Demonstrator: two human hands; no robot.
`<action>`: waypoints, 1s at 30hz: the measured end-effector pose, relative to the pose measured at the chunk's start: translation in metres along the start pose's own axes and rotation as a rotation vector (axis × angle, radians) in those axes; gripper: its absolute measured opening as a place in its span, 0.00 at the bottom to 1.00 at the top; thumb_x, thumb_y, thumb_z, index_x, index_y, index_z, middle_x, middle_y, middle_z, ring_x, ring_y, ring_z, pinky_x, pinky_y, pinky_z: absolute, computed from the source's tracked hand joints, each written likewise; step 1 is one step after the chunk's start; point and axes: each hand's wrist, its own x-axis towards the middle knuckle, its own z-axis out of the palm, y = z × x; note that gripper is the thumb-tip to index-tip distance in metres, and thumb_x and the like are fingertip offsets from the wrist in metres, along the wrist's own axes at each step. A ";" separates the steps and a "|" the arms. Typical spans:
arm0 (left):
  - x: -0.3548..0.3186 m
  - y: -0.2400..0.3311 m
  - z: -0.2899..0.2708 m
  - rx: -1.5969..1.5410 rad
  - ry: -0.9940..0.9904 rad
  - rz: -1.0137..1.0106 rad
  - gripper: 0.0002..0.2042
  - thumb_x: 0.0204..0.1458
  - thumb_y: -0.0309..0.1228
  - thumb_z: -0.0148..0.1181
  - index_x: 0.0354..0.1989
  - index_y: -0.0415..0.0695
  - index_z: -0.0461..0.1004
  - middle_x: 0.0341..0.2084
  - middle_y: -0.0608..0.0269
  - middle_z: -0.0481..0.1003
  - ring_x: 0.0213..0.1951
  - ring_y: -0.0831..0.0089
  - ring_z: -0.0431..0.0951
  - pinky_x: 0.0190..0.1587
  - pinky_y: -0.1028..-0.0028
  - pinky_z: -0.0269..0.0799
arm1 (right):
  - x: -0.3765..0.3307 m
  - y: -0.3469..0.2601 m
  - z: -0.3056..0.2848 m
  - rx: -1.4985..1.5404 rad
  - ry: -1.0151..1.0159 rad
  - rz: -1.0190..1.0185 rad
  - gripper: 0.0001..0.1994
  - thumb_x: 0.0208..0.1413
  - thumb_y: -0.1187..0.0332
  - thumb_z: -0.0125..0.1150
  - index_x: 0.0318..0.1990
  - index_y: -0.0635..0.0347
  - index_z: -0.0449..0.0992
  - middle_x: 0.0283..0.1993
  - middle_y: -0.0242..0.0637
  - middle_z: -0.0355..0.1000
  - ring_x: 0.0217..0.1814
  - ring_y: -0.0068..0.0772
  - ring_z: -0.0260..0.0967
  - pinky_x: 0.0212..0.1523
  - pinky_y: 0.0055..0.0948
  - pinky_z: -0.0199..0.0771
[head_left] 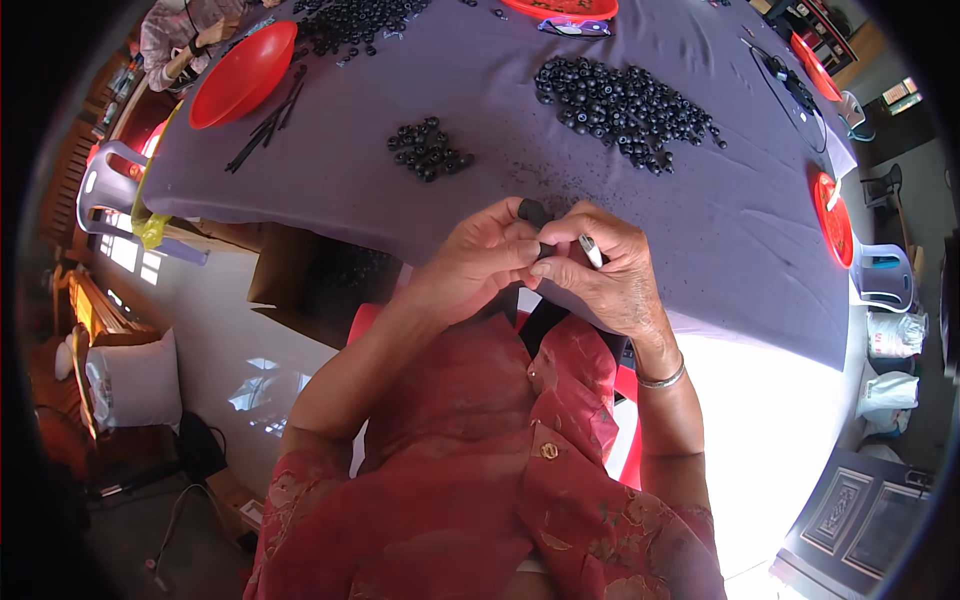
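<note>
hands, left (478, 262) and right (600, 272), pinch black strip (534, 213) between them (fingertips touching).

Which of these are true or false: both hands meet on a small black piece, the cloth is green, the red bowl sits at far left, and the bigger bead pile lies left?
1. Left hand and right hand meet on the small black piece. True.
2. The cloth is green. False: purple.
3. The red bowl sits far left. True.
4. The bigger bead pile lies left. False: right; the smaller pile lies left.
</note>
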 end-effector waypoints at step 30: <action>-0.002 0.006 -0.002 -0.023 -0.006 0.134 0.05 0.56 0.25 0.55 0.39 0.45 0.68 0.33 0.62 0.72 0.33 0.77 0.73 0.37 0.74 0.71 | -0.004 -0.013 0.006 -0.360 -0.025 -0.083 0.04 0.53 0.72 0.57 0.35 0.62 0.74 0.29 0.39 0.73 0.27 0.39 0.73 0.28 0.30 0.72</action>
